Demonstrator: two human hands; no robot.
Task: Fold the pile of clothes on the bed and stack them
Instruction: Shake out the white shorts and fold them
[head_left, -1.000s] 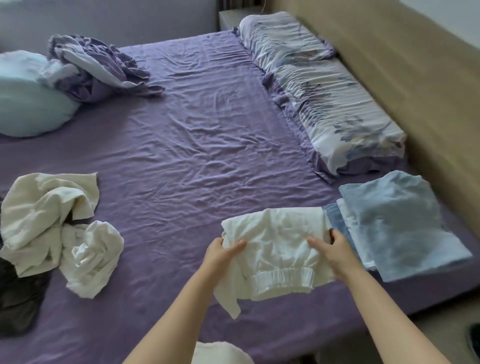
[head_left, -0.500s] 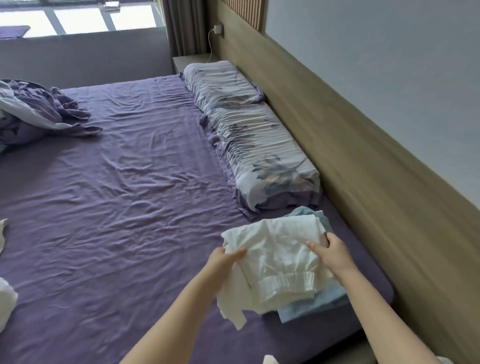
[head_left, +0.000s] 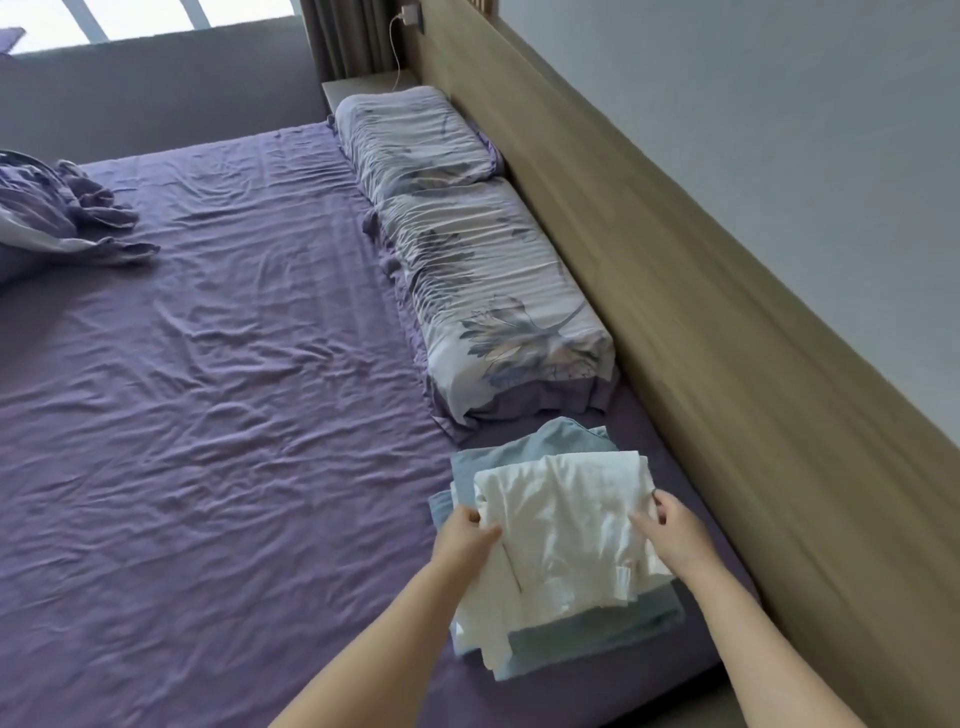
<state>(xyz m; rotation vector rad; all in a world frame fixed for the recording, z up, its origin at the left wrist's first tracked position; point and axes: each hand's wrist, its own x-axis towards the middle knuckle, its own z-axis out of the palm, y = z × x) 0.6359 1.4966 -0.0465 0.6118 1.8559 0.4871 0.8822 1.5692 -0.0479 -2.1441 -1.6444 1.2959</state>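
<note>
A folded white garment (head_left: 563, 535) lies on top of a stack of folded light-blue clothes (head_left: 524, 454) at the near right corner of the purple bed (head_left: 218, 415). My left hand (head_left: 465, 540) grips the white garment's left edge, thumb on top. My right hand (head_left: 670, 535) holds its right edge, fingers over the cloth. Part of the white cloth hangs loose over the stack's front. The unfolded pile is out of view.
Two floral pillows (head_left: 478, 270) lie along the wooden headboard (head_left: 701, 291) just beyond the stack. A crumpled purple duvet (head_left: 57, 213) sits at the far left. A small nightstand (head_left: 363, 85) with a charging cable stands behind the pillows.
Both hands carried the white garment rightward and set it down on the blue stack. The view swung right, so the unfolded pile on the left left the frame.
</note>
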